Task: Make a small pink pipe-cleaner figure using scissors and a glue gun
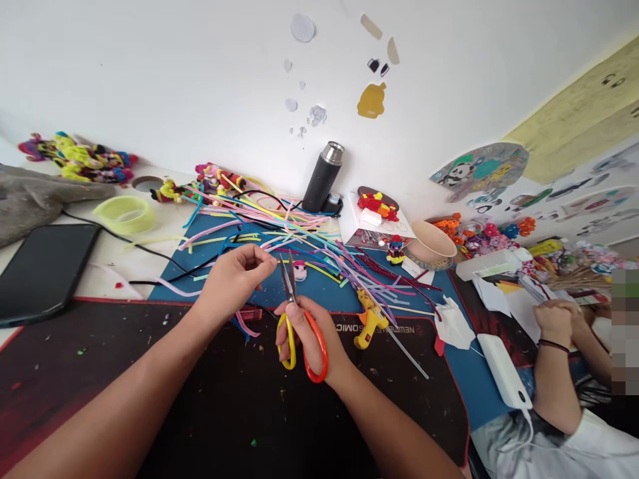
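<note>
Scissors (315,346) with one yellow and one orange-red handle are in my right hand (312,336), their blades pointing up and slightly parted. Just left of the blade tips, my left hand (237,276) is closed in a pinch. What its fingertips hold is too small to make out. Beyond both hands lies a heap of coloured pipe cleaners (299,233). A small pink and white figure (299,269) stands right of the blades. A yellow glue gun (370,322) rests on the black mat (224,426), to the right of my right hand.
A black flask (322,179) stands by the wall, left of a white box (352,229) and a round bowl (432,246). A phone (44,273) lies at the left. At the right, a person's clasped hands (556,319) rest near a white power bank (504,371).
</note>
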Motion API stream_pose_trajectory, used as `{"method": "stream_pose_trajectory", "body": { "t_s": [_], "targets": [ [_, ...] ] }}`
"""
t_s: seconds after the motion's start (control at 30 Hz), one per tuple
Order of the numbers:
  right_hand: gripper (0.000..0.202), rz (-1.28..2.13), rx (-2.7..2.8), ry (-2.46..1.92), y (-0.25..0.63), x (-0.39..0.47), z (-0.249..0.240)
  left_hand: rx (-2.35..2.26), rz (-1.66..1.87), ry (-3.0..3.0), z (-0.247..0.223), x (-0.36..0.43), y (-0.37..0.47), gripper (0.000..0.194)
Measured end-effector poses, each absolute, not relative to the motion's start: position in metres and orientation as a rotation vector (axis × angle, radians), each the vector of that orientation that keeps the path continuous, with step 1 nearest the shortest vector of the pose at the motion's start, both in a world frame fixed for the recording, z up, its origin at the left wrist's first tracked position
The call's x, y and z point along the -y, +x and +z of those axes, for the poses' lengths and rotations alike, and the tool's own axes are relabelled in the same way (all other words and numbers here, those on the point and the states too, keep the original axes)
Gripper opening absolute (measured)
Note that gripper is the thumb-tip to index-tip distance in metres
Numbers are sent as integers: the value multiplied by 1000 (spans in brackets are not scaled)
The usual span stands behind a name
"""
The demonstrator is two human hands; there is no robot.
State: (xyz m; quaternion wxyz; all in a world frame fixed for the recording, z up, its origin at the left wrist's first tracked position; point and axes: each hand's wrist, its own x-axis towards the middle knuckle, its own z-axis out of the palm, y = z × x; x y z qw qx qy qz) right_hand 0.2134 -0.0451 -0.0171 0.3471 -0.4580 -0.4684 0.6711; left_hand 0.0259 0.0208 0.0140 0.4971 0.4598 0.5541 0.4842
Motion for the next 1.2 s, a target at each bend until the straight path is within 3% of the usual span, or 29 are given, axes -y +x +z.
{"method": "stream_pose_trajectory", "body": {
  "t_s": [0.57,1.2],
  "targets": [
    [62,1690,1205,-1195,190,40,-4,-1508,1138,1522,5,-9,32,27],
    [59,1674,1183,-1202,190,40,-5,-1564,1112,1544,3,-7,33,25]
  ]
}}
